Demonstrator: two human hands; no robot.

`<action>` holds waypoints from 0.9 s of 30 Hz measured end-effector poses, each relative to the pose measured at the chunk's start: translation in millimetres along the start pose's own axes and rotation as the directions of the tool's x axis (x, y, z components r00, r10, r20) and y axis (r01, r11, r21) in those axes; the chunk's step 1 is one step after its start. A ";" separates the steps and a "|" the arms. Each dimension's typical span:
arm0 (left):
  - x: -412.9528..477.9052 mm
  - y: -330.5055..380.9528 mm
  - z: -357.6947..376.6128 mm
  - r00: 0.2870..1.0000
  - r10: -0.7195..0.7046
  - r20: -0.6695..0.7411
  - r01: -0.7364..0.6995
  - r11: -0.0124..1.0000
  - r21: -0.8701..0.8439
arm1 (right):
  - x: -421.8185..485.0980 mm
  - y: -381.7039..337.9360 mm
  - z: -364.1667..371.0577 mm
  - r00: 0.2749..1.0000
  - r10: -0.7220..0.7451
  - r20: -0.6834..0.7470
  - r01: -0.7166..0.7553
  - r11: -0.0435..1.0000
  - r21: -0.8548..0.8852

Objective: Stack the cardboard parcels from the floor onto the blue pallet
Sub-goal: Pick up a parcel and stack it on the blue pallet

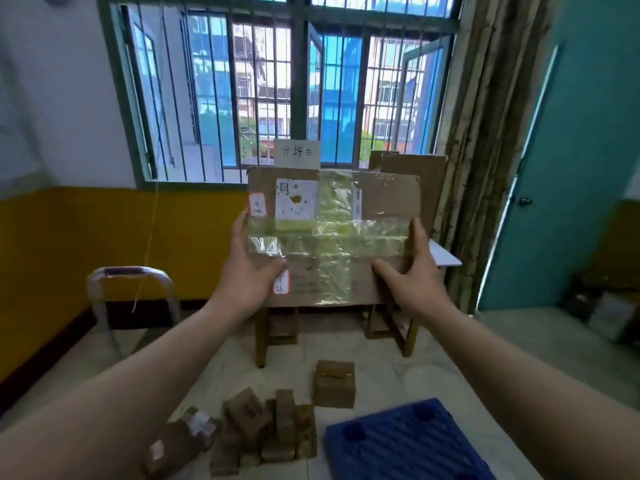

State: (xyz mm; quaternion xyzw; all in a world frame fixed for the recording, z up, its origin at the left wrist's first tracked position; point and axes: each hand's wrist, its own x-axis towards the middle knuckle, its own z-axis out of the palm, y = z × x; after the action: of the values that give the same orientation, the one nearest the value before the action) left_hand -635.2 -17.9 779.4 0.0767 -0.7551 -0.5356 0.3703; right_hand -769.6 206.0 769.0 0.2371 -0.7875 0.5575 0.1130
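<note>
I hold a large flat cardboard parcel (334, 233) up at chest height, its face crossed with shiny tape and white and red labels. My left hand (247, 268) grips its left edge and my right hand (414, 271) grips its right edge, thumbs on the front. Far below, the blue pallet (405, 441) lies bare on the floor at the lower right. A heap of several small cardboard parcels (266, 431) sits on the floor left of the pallet. One cube-shaped parcel (334, 384) stands alone just beyond the pallet's far corner.
A wooden table (394, 327) stands under the barred window behind the held parcel, with more cardboard (415, 164) leaning on it. A metal chair frame (131, 289) is at the left by the yellow wall. A teal door (568, 168) is at the right.
</note>
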 end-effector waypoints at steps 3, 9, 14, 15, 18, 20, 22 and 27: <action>7.3 -3.4 73.6 0.993 -0.021 0.116 0.023 1.000 -0.018 | 13.2 42.4 -57.6 0.996 0.055 -0.064 -0.059 0.996 -0.060; -1.1 -51.1 225.8 0.941 -0.217 0.261 0.219 0.975 0.020 | 25.9 162.5 -147.2 0.972 0.236 -0.009 -0.235 0.964 -0.123; -16.1 -107.4 286.2 0.862 -0.426 0.273 0.416 0.904 0.098 | 38.4 247.1 -161.7 0.920 0.385 0.077 -0.364 0.910 -0.199; -16.8 -119.0 290.3 0.847 -0.455 0.276 0.441 0.890 0.115 | 42.0 260.8 -157.1 0.908 0.406 0.106 -0.378 0.901 -0.212; -15.6 -155.6 294.3 0.801 -0.543 0.251 0.520 0.840 0.156 | 53.1 298.6 -131.7 0.863 0.461 0.206 -0.400 0.873 -0.277; -12.3 -182.5 293.6 0.768 -0.600 0.223 0.573 0.800 0.178 | 61.6 322.1 -108.9 0.823 0.508 0.254 -0.420 0.846 -0.329; -5.4 -214.5 291.4 0.748 -0.634 0.195 0.595 0.771 0.227 | 72.0 345.0 -83.1 0.775 0.552 0.308 -0.443 0.822 -0.359; 17.6 -305.1 295.2 0.626 -0.762 0.167 0.719 0.647 0.255 | 104.0 411.2 -18.4 0.674 0.629 0.388 -0.460 0.768 -0.446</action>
State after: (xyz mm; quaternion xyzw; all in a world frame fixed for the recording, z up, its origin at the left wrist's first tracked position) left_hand -922.8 68.5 478.8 0.3407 -0.7388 -0.5814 0.0068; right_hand -1066.2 306.8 482.4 0.1072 -0.8995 0.3487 -0.2404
